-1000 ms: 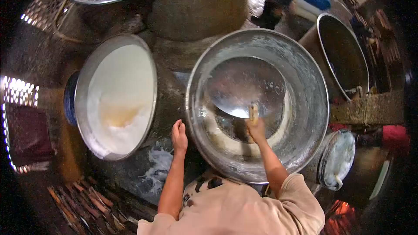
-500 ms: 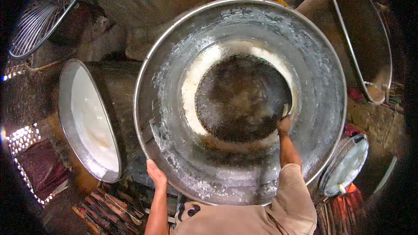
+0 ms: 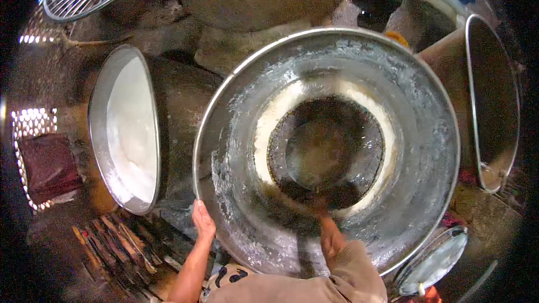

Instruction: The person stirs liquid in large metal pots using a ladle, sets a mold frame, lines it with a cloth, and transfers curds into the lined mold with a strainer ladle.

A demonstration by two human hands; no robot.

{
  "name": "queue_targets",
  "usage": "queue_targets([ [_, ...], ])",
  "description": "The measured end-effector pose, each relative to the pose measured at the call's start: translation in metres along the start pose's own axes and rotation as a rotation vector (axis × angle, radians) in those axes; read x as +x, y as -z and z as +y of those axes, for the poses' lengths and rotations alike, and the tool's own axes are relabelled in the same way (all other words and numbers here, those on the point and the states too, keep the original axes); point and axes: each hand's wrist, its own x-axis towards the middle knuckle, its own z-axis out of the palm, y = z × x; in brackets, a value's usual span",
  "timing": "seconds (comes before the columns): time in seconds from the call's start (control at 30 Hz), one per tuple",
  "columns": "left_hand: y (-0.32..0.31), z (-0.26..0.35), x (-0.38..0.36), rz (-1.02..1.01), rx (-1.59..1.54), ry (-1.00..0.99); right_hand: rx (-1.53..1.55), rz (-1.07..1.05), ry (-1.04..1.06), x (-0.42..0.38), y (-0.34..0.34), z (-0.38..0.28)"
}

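A wide, deep metal pan (image 3: 426, 134) fills the middle of the view, its sloping wall streaked with white residue. Dark liquid (image 3: 368, 148) lies at the bottom, ringed by a pale crust. My left hand (image 3: 203, 221) is closed on the rim at the near left. Over the pan's near wall reaches my right hand (image 3: 322, 206), blurred and closed at the near edge of the liquid. It appears to hold a round, dark, ladle-like tool (image 3: 317, 154), whose disc overlaps the liquid; the handle is mostly hidden.
At left stands a tilted metal basin (image 3: 95, 140) with white contents. Firewood (image 3: 112, 241) lies at lower left. A round whitish lid-like disc (image 3: 438, 264) leans at lower right, above glowing fire (image 3: 431, 295). Another large vessel (image 3: 474, 101) stands at right.
The view has shifted, so the pan sits lower and further right. My right hand has moved from the liquid's right side to its near edge, and the round tool now shows.
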Motion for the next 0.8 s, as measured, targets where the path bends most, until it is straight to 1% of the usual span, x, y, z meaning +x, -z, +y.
queue_targets([
  [0.1, -0.008, -0.028, 0.002, 0.026, -0.069, -0.031, 0.022, -0.006, 0.076, -0.061, -0.026, -0.039],
  [0.17, -0.012, -0.031, 0.001, 0.071, -0.132, -0.064, 0.048, 0.02, 0.139, -0.123, -0.042, -0.075],
  [0.2, 0.011, -0.011, 0.003, -0.212, -0.241, 0.127, 0.169, 0.015, 0.286, -0.134, -0.049, -0.077],
  [0.23, -0.004, -0.041, 0.005, -0.125, -0.311, 0.082, 0.193, 0.013, 0.226, -0.179, -0.059, -0.103],
  [0.27, -0.019, -0.069, 0.012, -0.073, -0.462, 0.045, 0.217, 0.013, 0.167, -0.229, -0.071, -0.134],
  [0.3, -0.022, -0.089, 0.016, -0.011, -0.616, 0.006, 0.158, -0.036, 0.198, -0.251, -0.069, -0.148],
  [0.37, 0.034, -0.078, 0.002, -0.133, -0.617, 0.156, 0.067, 0.0, 0.219, -0.285, -0.072, -0.171],
  [0.4, 0.032, -0.109, 0.005, -0.152, -0.664, 0.303, -0.015, 0.004, 0.254, -0.3, -0.071, -0.185],
  [0.43, 0.04, -0.136, 0.006, -0.105, -0.761, 0.406, -0.104, 0.005, 0.288, -0.316, -0.074, -0.2],
  [0.5, 0.049, -0.185, 0.009, -0.03, -0.947, 0.602, -0.175, -0.045, 0.172, -0.357, -0.089, -0.235],
  [0.53, 0.036, -0.238, 0.016, -0.002, -0.964, 0.637, -0.242, -0.042, 0.187, -0.372, -0.098, -0.251],
  [0.57, 0.006, -0.304, 0.036, 0.081, -0.994, 0.742, -0.284, -0.032, 0.191, -0.382, -0.109, -0.258],
  [0.63, 0.076, -0.316, 0.041, 0.271, -1.181, 1.066, -0.319, -0.073, 0.126, -0.397, -0.139, -0.272],
  [0.7, 0.115, -0.35, 0.056, 0.539, -1.252, 0.978, -0.322, -0.116, 0.041, -0.395, -0.169, -0.286],
  [0.73, 0.154, -0.347, 0.063, 0.566, -1.132, 1.058, -0.313, -0.143, -0.013, -0.391, -0.183, -0.291],
  [0.77, 0.167, -0.362, 0.083, 0.602, -1.117, 1.038, -0.302, -0.169, -0.064, -0.384, -0.206, -0.29],
  [0.8, 0.18, -0.368, 0.1, 0.635, -1.093, 1.023, -0.498, -0.104, 0.005, -0.388, -0.245, -0.287],
])
